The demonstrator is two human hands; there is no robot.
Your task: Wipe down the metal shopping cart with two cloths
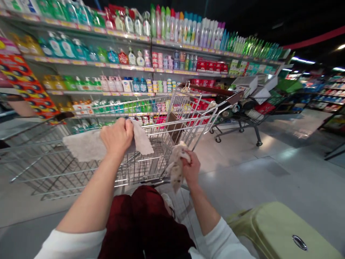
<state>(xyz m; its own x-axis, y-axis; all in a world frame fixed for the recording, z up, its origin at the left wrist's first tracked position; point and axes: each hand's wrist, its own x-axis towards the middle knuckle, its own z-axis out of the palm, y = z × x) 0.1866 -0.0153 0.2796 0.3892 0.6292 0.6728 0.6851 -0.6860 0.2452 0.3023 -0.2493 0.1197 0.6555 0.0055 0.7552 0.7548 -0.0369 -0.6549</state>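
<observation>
Left hand (117, 137): closed, my fingers pressed together over a fold of a beige towel (88, 146), which spreads out across the cart's wire side.
Right hand (191, 168): fingers curled, pinching a bunched speckled cloth (176, 168), held over the cart's near corner.
Below my hands: dark red fabric (142, 223); I can't tell what garment or bag it is.
Beside me, lower right: a pale green plastic stool (280, 230).
Ahead: a wire shopping cart (159, 169), right under both cloths.
Farther right: a second cart (237, 127) on the tiled floor.
Far: store shelves (81, 62) packed with bottled liquids and boxes.
</observation>
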